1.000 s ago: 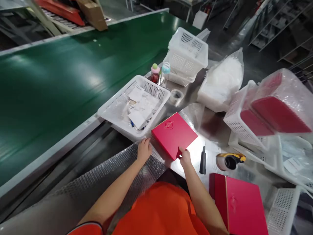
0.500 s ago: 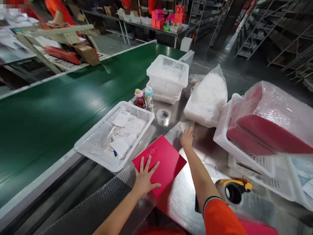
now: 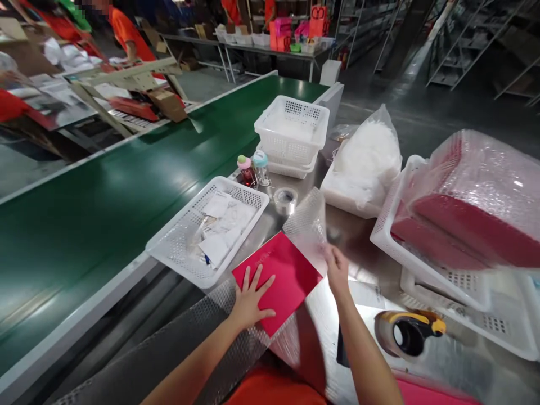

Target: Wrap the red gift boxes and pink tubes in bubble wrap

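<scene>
A flat red box or folder [image 3: 291, 275] lies on a strip of clear bubble wrap [image 3: 211, 320] that runs from the lower left to beyond its far edge. My left hand [image 3: 252, 298] rests on the red item with fingers spread. Beside its right corner, my right hand [image 3: 337, 267] pinches the edge of the bubble wrap's far end [image 3: 310, 216], which is raised off the metal table. To the right of my right forearm sits a tape dispenser [image 3: 407, 334] with a yellow part, near a white paper sheet [image 3: 365, 295].
Left of the red item is a white basket [image 3: 154, 247] with papers. Farther back are a tape roll [image 3: 286, 201], two small bottles [image 3: 253, 169] and stacked baskets [image 3: 291, 146]. Bubble-wrapped red items [image 3: 472, 208] fill a right-hand basket. A green conveyor [image 3: 126, 185] runs along the left.
My right hand has come back toward me from the flat bubble wrap, closing on its edge and lifting that end. My left hand stays spread on the red item.
</scene>
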